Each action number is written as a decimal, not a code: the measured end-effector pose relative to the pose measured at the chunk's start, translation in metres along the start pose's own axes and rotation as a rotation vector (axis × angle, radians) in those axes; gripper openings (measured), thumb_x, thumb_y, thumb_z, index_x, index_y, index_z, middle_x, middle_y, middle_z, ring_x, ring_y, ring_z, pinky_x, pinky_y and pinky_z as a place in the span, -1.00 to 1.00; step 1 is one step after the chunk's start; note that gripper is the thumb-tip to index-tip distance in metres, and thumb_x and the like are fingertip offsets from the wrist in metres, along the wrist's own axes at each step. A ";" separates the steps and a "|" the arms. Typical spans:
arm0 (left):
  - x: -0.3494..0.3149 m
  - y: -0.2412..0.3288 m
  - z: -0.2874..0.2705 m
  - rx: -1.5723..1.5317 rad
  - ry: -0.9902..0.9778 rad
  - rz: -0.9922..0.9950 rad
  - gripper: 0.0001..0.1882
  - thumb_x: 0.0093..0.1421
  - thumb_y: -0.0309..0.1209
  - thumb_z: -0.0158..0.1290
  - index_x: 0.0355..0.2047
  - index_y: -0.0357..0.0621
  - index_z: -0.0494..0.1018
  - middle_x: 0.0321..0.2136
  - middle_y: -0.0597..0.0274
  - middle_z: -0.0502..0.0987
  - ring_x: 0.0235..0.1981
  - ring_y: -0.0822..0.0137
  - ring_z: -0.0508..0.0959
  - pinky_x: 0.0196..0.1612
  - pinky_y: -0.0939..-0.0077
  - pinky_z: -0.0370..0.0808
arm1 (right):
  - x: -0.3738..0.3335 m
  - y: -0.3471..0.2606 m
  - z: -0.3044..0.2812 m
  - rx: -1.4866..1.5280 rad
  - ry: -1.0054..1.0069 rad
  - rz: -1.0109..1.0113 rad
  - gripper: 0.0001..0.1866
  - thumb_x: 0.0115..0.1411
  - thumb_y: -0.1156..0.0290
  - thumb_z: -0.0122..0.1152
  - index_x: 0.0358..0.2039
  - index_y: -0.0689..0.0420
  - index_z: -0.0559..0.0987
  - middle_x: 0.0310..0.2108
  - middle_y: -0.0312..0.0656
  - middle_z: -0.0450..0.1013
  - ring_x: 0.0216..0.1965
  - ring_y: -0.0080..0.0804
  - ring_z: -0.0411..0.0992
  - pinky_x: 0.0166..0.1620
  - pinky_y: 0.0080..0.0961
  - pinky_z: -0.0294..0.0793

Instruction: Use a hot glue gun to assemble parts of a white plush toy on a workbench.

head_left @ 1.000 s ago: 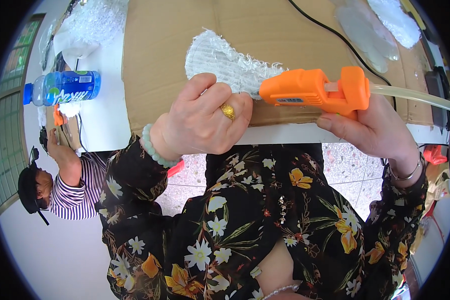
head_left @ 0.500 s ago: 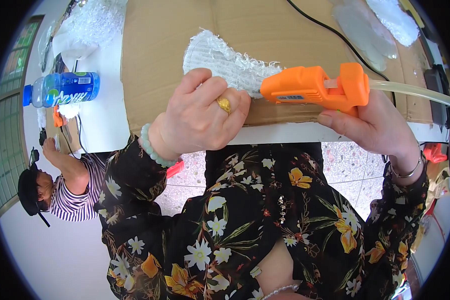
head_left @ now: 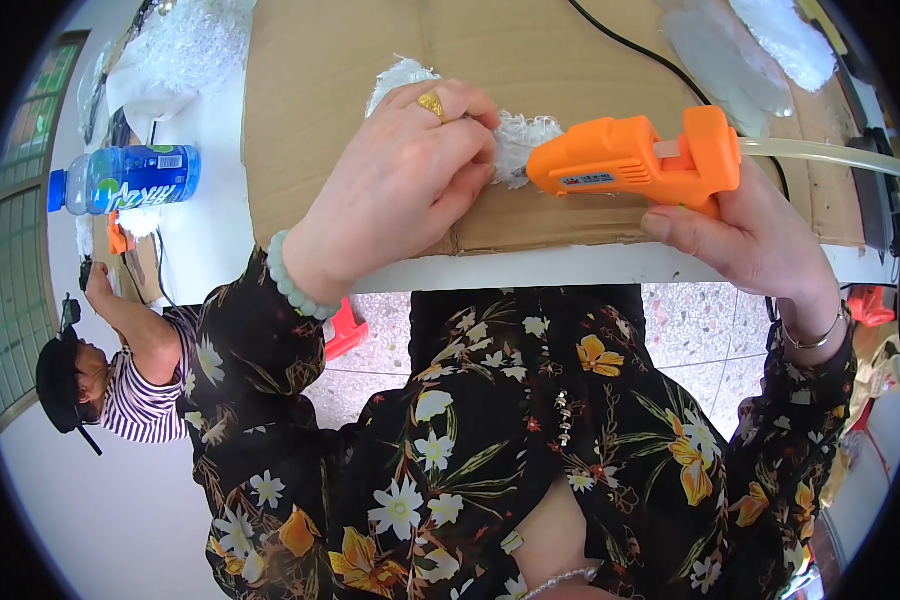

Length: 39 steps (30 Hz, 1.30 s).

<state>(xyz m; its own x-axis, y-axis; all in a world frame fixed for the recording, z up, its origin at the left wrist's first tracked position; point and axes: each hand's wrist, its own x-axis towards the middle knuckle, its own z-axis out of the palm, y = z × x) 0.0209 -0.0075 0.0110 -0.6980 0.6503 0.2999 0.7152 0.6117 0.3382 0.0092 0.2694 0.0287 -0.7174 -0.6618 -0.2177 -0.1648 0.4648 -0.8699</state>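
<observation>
1. The cardboard point(head_left: 350, 90) covers most of the table point(head_left: 210, 250) at the 12 o'clock side of the view, its near edge running just above the person's lap.
2. A second person point(head_left: 130, 370) in a striped top sits at 8 o'clock, one arm raised towards the table.
3. The left hand point(head_left: 400, 190) lies palm down on the cardboard near the middle, fingers pressed together and bent, their tips pinching the white piece. A gold ring sits on one finger and a pale bead bracelet circles the wrist.
4. The right hand point(head_left: 760, 240) at 3 o'clock is wrapped around the handle of the glue gun; most of its fingers are hidden behind the gun, so I cannot tell how they lie.
5. The glue gun point(head_left: 635, 165) is orange, held level, nozzle pointing to 9 o'clock and touching the white piece. A glue stick point(head_left: 830, 153) juts from its back towards 3 o'clock.
6. The bottle point(head_left: 120, 178), blue-labelled, lies on its side at 10 o'clock, well apart from the hands.
7. The white piece point(head_left: 520, 140), fluffy and fibrous, rests on the cardboard, mostly covered by the left hand, between it and the nozzle.
</observation>
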 end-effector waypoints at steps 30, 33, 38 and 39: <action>0.017 -0.004 -0.002 -0.088 0.017 -0.201 -0.89 0.01 -0.48 -0.06 -0.43 -0.19 0.42 -0.54 0.06 0.50 -0.45 0.03 0.48 -0.39 0.26 0.41 | -0.046 0.039 -0.008 0.361 0.136 -0.026 -0.58 0.16 0.12 0.13 -0.18 0.22 0.41 -0.44 -0.25 0.39 -0.42 -0.56 0.35 -0.37 -0.63 0.34; 0.017 -0.012 0.001 -0.119 0.010 -0.261 -0.87 0.04 -0.49 -0.10 -0.43 -0.20 0.44 -0.53 0.08 0.50 -0.47 0.12 0.49 -0.39 0.35 0.42 | -0.046 0.038 -0.008 0.361 0.154 -0.005 -0.57 0.16 0.12 0.14 -0.16 0.22 0.40 -0.44 -0.25 0.39 -0.42 -0.55 0.35 -0.37 -0.63 0.34; 0.015 -0.026 -0.004 -0.495 0.054 -0.476 -0.83 0.08 -0.53 -0.12 -0.38 -0.22 0.48 -0.54 0.22 0.51 -0.46 0.40 0.49 -0.34 0.54 0.42 | -0.048 0.037 -0.008 0.387 0.135 -0.041 -0.54 0.15 0.11 0.16 -0.13 0.23 0.39 -0.42 -0.24 0.40 -0.40 -0.54 0.36 -0.36 -0.62 0.35; 0.017 -0.029 -0.005 -0.584 0.053 -0.470 -0.84 0.08 -0.49 -0.06 -0.35 -0.23 0.48 -0.53 0.26 0.50 -0.43 0.45 0.47 -0.30 0.57 0.42 | -0.048 0.038 -0.008 0.389 0.143 -0.035 -0.54 0.15 0.11 0.16 -0.13 0.23 0.39 -0.42 -0.24 0.40 -0.40 -0.54 0.36 -0.36 -0.62 0.35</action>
<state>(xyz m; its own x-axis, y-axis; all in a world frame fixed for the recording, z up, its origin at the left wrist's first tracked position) -0.0120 -0.0158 0.0108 -0.9363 0.3484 0.0446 0.2162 0.4716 0.8549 0.0321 0.3237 0.0097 -0.8073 -0.5719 -0.1454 0.0576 0.1688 -0.9840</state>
